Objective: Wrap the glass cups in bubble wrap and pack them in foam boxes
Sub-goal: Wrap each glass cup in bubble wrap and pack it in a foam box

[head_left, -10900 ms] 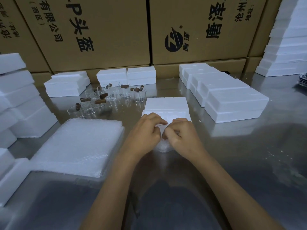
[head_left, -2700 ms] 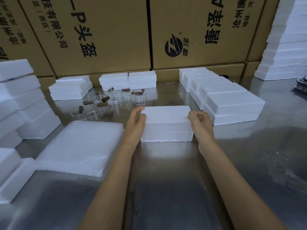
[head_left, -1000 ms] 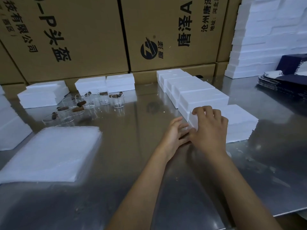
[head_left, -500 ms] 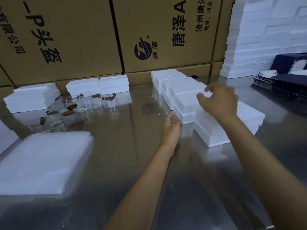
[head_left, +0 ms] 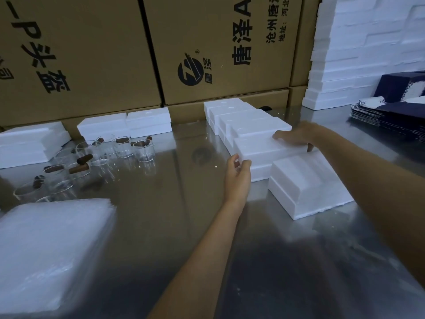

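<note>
Grip, head view: your right hand (head_left: 296, 136) lay with fingers spread and nearly straight along the far edge of a foam box (head_left: 262, 148), pressing or steadying it, with nothing pinched so far as the frame showed. Your left hand (head_left: 236, 174) met that same box at its near-left corner, thumb and fingertips loosely curled against the foam; whether they truly gripped it could not be told.

Taking this foam box as the landmark: it sat second from the near end of a row of foam boxes (head_left: 239, 118) running away from you toward the cardboard cartons (head_left: 207, 54). Just nearer you and to its right, touching it, stood the closed foam box (head_left: 308, 187) at the row's end. Well to the landmark's left, across bare metal table (head_left: 184, 226), stood the glass cups (head_left: 115, 153), several holding brown cork-like pieces. Nearer you and further left of those lay the stack of bubble wrap (head_left: 50, 240). More foam boxes stood behind the cups, and dark flat cartons (head_left: 391, 111) lay far to the landmark's right.

Judgement: with boxing apparently finished on this side, the coming move would turn on the cups lying to the left of both hands. Your left hand was the nearer, with the bubble wrap nearer still to that arm. The cups stood upright, so no long axis constrained the approach.
</note>
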